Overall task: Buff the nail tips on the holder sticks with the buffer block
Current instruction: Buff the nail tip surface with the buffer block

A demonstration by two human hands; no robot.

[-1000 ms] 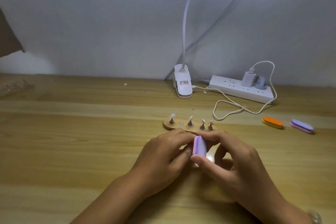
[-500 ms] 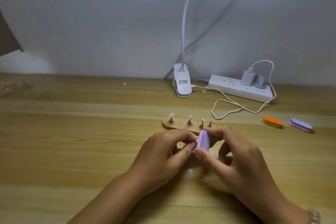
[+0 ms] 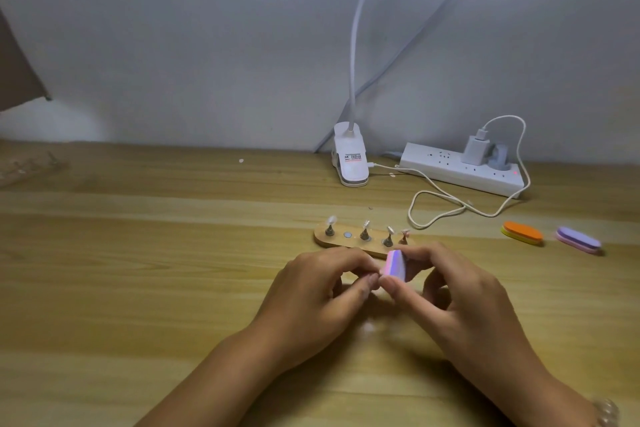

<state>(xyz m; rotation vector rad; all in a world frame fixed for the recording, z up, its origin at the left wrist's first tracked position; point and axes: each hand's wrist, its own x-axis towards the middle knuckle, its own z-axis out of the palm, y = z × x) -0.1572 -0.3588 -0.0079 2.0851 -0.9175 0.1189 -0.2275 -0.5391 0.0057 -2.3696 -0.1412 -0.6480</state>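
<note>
A wooden holder base [image 3: 341,242] lies mid-table with several short holder sticks [image 3: 365,231] standing in it, each topped by a pale nail tip. One socket on the base shows only a metal disc. Just in front of it my right hand [image 3: 460,302] grips a pink and purple buffer block [image 3: 394,264] between thumb and fingers. My left hand [image 3: 311,295] has its fingers curled and pinched against the block's left side; what it holds there is hidden by the fingers. Both hands hover close together over the table.
A white clip lamp [image 3: 350,159] and a white power strip [image 3: 460,168] with a looping cable [image 3: 436,204] sit at the back by the wall. An orange buffer [image 3: 522,233] and a purple buffer [image 3: 577,240] lie at the right. A clear rack [image 3: 27,166] is far left.
The buffer block has shifted slightly back and forth against my left fingertips. Both hands have stayed in front of the holder base.
</note>
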